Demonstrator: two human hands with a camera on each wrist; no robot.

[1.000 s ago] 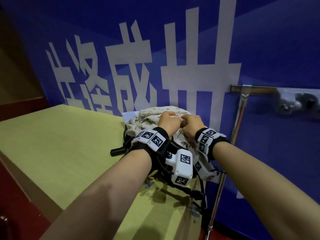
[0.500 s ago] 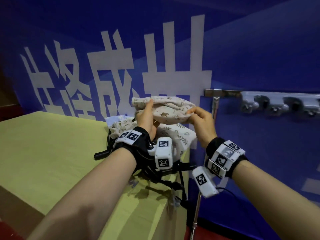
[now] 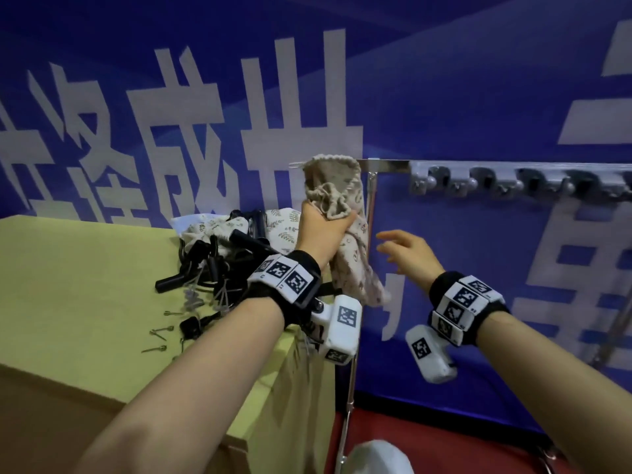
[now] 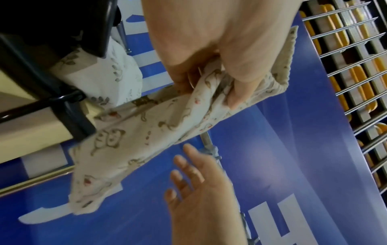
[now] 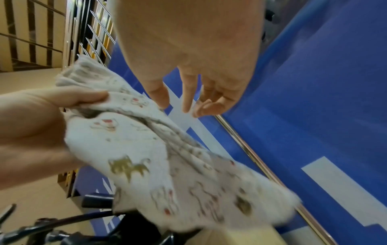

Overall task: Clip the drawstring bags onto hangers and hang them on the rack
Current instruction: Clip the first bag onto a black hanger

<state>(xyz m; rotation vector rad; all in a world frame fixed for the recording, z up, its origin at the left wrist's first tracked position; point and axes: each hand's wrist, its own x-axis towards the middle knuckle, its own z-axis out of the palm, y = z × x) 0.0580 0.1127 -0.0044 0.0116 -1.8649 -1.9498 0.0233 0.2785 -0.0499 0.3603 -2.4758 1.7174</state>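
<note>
My left hand [image 3: 321,227] grips a beige printed drawstring bag [image 3: 345,254] near its gathered mouth and holds it up off the table, so that it hangs beside the rack post. The same bag [image 4: 146,132] [image 5: 167,165] shows in both wrist views, bunched in that fist. My right hand [image 3: 403,249] hovers just right of the bag with relaxed fingers [image 5: 188,99] and holds nothing. More patterned bags [image 3: 219,227] lie on the table among a tangle of black clip hangers [image 3: 212,265]. The metal rack bar [image 3: 386,164] runs right at bag height.
The yellow-green table [image 3: 85,285] ends at its right edge close to the rack's upright post [image 3: 371,213]. A row of grey hooks [image 3: 513,181] lines the bar. Small metal clips [image 3: 160,331] lie loose on the table. A blue banner wall [image 3: 478,97] stands close behind.
Both hands had lifted the bag from the pile together. Now the right hand has let go and moved right, while the left hand carries the bag higher and toward the rack.
</note>
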